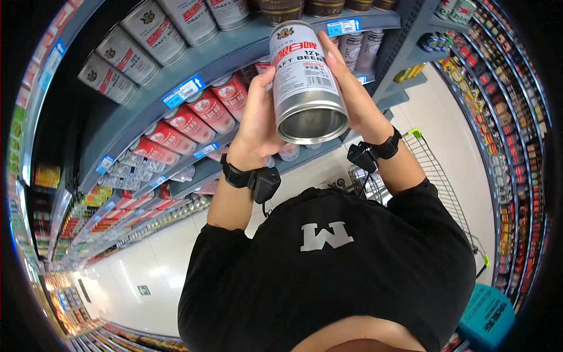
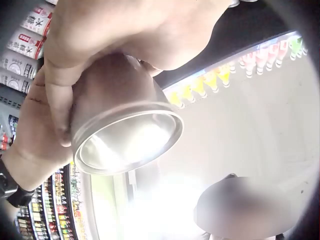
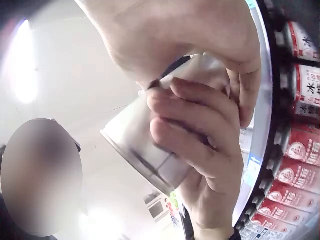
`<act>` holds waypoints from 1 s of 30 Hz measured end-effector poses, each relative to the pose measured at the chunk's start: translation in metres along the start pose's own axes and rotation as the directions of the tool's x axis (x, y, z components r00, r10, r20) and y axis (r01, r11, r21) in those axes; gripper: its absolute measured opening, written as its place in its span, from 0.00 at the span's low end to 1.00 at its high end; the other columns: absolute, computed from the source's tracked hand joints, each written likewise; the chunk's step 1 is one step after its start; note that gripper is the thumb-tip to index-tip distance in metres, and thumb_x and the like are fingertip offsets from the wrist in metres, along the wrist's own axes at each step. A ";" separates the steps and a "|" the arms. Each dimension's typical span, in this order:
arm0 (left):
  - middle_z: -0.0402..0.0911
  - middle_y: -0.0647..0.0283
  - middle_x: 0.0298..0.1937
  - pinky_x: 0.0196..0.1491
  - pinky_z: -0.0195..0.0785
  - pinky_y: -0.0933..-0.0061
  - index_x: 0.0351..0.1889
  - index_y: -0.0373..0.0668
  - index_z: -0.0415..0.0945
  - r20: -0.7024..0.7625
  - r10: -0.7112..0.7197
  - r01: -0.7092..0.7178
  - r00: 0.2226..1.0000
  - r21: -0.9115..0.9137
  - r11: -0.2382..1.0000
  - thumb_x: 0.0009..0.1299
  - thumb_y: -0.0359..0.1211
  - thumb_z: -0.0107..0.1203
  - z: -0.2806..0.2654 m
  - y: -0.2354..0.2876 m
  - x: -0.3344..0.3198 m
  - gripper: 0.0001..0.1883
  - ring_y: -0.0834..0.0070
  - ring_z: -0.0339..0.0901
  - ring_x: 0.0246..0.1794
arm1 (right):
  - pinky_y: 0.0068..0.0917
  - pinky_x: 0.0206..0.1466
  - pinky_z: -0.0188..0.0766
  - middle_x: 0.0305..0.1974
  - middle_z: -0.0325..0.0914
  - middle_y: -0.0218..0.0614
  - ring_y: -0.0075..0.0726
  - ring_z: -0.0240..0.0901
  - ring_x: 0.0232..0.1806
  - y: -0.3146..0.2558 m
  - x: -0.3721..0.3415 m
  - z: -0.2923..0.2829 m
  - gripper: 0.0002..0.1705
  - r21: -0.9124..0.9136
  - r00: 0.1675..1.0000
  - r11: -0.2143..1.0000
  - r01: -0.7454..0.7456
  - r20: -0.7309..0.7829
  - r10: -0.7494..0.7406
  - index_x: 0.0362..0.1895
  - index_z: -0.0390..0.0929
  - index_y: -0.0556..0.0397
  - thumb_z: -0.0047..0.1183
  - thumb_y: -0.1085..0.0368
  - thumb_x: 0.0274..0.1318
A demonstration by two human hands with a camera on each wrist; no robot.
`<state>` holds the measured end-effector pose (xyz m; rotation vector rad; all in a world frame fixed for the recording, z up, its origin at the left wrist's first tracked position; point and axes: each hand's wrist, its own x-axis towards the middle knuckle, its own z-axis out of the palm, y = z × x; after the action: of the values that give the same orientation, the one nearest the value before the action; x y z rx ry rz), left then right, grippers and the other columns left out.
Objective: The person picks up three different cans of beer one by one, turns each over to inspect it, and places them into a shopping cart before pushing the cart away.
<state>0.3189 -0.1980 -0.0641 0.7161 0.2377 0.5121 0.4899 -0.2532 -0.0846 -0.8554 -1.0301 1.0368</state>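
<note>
Beer can (image 1: 309, 82) held tilted at upper centre of the head view, base toward the camera; gripped between left hand (image 1: 258, 114) and right hand (image 1: 359, 100), fingers of both bent round its sides. Red cans (image 1: 210, 112) seen left of centre, silver cans (image 1: 153, 34) at upper left, all shelved.
</note>
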 end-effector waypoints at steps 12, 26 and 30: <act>0.77 0.56 0.57 0.54 0.75 0.56 0.60 0.41 0.69 0.315 -0.466 0.552 0.827 -0.292 0.781 0.76 0.52 0.40 -0.043 -0.069 0.034 0.27 0.59 0.77 0.54 | 0.15 0.23 0.56 0.11 0.59 0.14 0.15 0.53 0.14 0.031 -0.083 -0.005 0.28 0.472 0.842 0.857 -0.208 -0.360 0.403 0.28 0.75 0.40 0.30 0.40 0.72; 0.78 0.58 0.56 0.60 0.68 0.60 0.61 0.41 0.70 0.249 -0.622 0.625 0.742 0.077 0.777 0.73 0.59 0.35 0.057 -0.185 0.056 0.34 0.66 0.76 0.56 | 0.19 0.20 0.59 0.43 0.70 0.35 0.17 0.64 0.22 0.005 -0.220 -0.104 0.58 0.433 0.768 0.899 0.063 -0.596 0.233 0.75 0.23 0.49 0.55 0.45 0.61; 0.74 0.53 0.61 0.63 0.66 0.60 0.67 0.37 0.62 0.340 -0.639 0.612 0.690 0.198 0.766 0.73 0.64 0.34 0.092 -0.245 0.065 0.41 0.64 0.75 0.58 | 0.31 0.42 0.72 0.58 0.69 0.41 0.28 0.73 0.48 -0.038 -0.290 -0.140 0.55 0.231 0.786 0.973 0.029 -0.606 0.121 0.74 0.35 0.55 0.61 0.51 0.57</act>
<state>0.4986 -0.3727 -0.1650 0.7368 0.1112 -0.3097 0.5855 -0.5525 -0.1660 -0.9424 -0.3211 0.8047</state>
